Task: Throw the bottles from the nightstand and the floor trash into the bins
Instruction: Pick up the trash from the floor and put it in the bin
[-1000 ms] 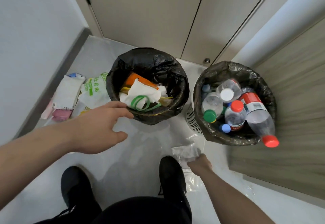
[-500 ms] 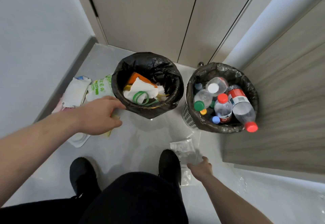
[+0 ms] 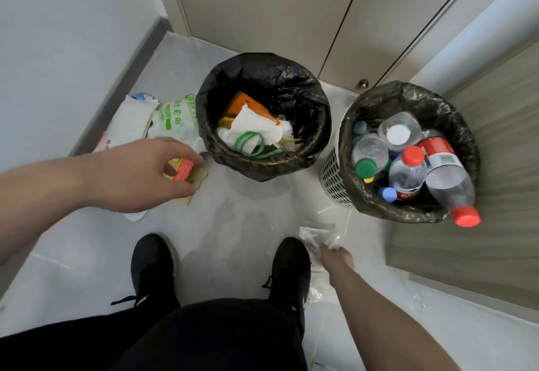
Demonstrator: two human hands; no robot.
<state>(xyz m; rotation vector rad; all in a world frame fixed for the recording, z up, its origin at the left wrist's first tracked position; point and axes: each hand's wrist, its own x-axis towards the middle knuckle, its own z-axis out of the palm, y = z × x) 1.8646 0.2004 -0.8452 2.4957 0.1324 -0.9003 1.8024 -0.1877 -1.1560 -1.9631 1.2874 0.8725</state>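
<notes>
Two bins lined with black bags stand on the floor. The left bin [image 3: 318, 114] holds paper, an orange carton and green bands. The right bin [image 3: 347, 125] is full of plastic bottles [image 3: 408, 172]. One red-capped bottle [image 3: 449, 184] leans over its rim. My left hand [image 3: 134, 175] is down at the floor left of the left bin, its fingers and thumb curled round a small red packet [image 3: 181, 169] lying on a yellowish packet [image 3: 199, 178]. My right hand [image 3: 335, 258] pinches a clear plastic wrapper [image 3: 318, 233] beside my right shoe.
More floor trash lies by the left wall: a white pack [image 3: 131, 120] and a green-printed white bag [image 3: 175, 120]. Closed cabinet doors [image 3: 262, 6] stand behind the bins, and a wooden panel [image 3: 501, 166] rises to the right. My shoes [image 3: 151, 265] stand on the grey floor.
My left hand has dropped toward the floor and closed round the red packet. My right hand stays on the clear wrapper. The view has pulled back slightly from the bins.
</notes>
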